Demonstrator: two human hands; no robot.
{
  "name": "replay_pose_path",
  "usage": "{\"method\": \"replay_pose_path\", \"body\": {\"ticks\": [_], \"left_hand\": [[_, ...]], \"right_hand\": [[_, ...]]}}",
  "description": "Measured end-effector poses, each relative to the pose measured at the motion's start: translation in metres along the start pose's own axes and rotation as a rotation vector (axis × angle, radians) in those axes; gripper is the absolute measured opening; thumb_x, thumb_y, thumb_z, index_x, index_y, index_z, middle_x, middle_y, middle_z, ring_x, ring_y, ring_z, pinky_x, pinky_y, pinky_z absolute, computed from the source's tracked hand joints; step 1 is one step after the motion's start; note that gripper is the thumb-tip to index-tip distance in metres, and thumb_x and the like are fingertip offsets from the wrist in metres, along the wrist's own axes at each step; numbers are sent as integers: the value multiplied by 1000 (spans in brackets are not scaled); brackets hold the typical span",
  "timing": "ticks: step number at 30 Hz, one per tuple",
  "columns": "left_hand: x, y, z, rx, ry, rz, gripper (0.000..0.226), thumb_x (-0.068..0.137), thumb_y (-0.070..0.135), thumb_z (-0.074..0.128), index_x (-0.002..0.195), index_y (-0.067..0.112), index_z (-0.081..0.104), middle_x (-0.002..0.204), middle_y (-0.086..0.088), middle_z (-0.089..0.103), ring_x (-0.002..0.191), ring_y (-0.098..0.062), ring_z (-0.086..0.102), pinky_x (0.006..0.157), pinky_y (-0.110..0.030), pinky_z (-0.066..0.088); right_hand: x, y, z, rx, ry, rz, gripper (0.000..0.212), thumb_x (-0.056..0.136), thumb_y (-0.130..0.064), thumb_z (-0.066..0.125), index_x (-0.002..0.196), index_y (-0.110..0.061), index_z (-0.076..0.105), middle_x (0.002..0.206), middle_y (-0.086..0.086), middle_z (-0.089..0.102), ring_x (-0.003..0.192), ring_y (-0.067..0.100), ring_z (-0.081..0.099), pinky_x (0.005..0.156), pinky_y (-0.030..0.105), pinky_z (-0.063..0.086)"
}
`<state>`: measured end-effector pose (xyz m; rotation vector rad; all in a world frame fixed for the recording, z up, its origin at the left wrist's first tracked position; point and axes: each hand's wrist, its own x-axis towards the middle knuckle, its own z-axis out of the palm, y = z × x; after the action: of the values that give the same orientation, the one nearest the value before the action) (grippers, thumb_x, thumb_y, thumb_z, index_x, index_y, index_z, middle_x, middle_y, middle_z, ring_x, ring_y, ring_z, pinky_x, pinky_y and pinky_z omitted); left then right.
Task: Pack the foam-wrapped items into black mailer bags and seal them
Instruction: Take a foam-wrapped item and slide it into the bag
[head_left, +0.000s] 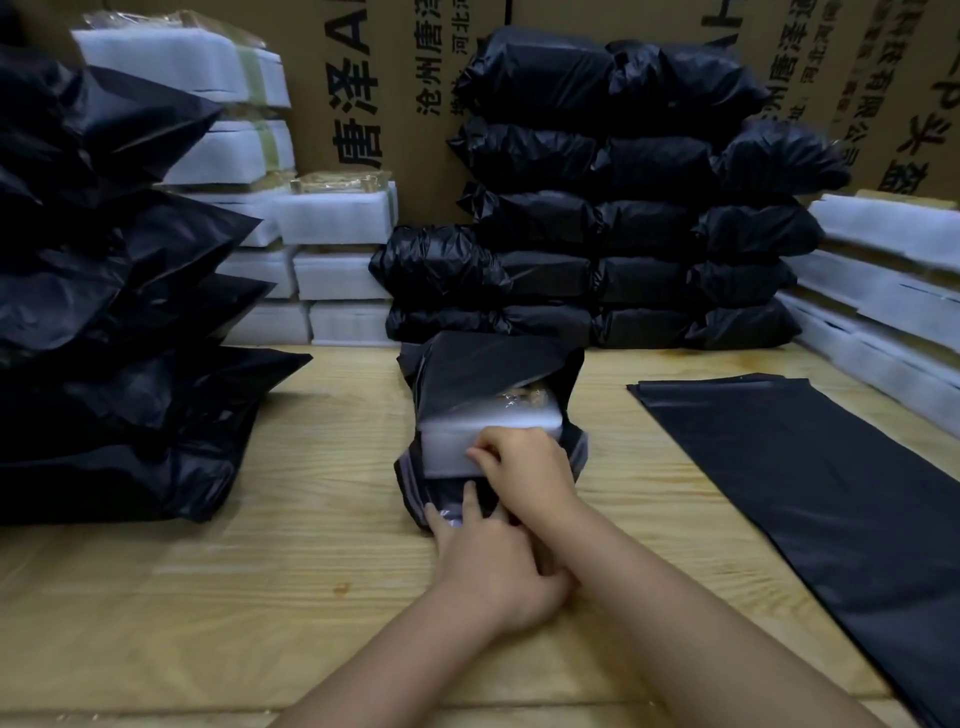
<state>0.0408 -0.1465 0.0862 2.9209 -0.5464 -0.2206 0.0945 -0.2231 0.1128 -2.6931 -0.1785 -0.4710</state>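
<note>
A white foam-wrapped rectangular block (447, 436) sits at the middle of the pale wooden table (260, 571), half inside a crumpled black plastic mailer bag (488, 364). The right hand (524, 467) curls its fingers over the block's near edge, gripping it. The left hand (493, 561), just nearer, presses straight fingers on the bag's near lip.

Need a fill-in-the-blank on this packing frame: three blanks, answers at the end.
1. The right hand grips the white foam-wrapped item, partly inside a ____ mailer bag that the left hand rests on.
2. Empty flat bags lie on the table to the person's ____.
3. Packed bags are stacked against ____ boxes.

Answers: black; right; cardboard.
</note>
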Motion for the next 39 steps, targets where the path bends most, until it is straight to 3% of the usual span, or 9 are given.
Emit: {"method": "replay_pose_path", "body": {"ticks": [3,5,9,13,16,21,32,36,39], "left_hand": [[12,-5,-17,-88,-185,-17,59,87,48,33,144,31,34,157,1,23,146,-35,-2,105,-71,-1],[19,-9,-35,-186,-209,-46,46,86,33,36,126,18,53,139,-12,48,135,-38,33,107,-57,25],[30,-16,-53,-167,404,-148,30,93,32,40,96,13,63,102,-13,66,98,-35,61,69,-32,39],[36,-23,-34,107,601,-26,22,90,34,61,86,12,64,84,-5,68,76,-22,67,56,-28,45],[38,-33,-19,147,677,79,35,51,21,92,56,12,58,55,-2,58,48,-18,59,37,-21,36],[52,-39,-2,112,506,-46,20,100,30,40,112,16,45,117,-1,49,110,-20,46,83,-32,37],[39,-37,-8,-12,318,-226,62,96,41,34,151,21,14,151,-4,25,123,-31,37,93,-38,41],[37,-34,-27,187,307,-315,38,93,35,38,120,14,55,113,-6,63,104,-26,57,65,-30,36],[34,-29,-31,299,327,-270,13,92,22,46,89,20,59,97,0,67,89,-20,63,49,-25,24]], "right_hand": [[1,4,-4,5,-79,25,21,93,-35,52,94,-20,67,97,2,68,95,25,60,70,30,44],[8,10,-11,-75,-112,91,26,91,-36,51,85,-17,67,95,6,66,93,29,60,67,30,41],[-1,24,-13,-258,9,63,30,94,-37,44,89,-15,63,94,8,66,90,31,62,62,32,34],[-26,31,-1,-310,163,-117,26,64,-22,82,70,-10,61,66,5,63,60,23,64,41,25,37],[-23,37,6,-238,114,-88,27,80,-28,71,92,-9,56,92,5,59,85,22,60,58,33,43],[-23,48,16,-262,35,-24,34,98,-37,40,126,-18,40,124,-1,43,103,21,44,75,30,38],[-10,38,1,-225,-229,217,59,89,-37,39,146,-33,27,152,-8,28,118,30,49,81,31,36],[-15,36,-5,-269,-281,254,40,91,-36,40,120,-14,55,117,11,60,105,32,56,71,30,36],[-20,30,-6,-271,-212,199,23,93,-23,44,102,-8,59,106,13,63,96,33,60,65,30,36]]}}
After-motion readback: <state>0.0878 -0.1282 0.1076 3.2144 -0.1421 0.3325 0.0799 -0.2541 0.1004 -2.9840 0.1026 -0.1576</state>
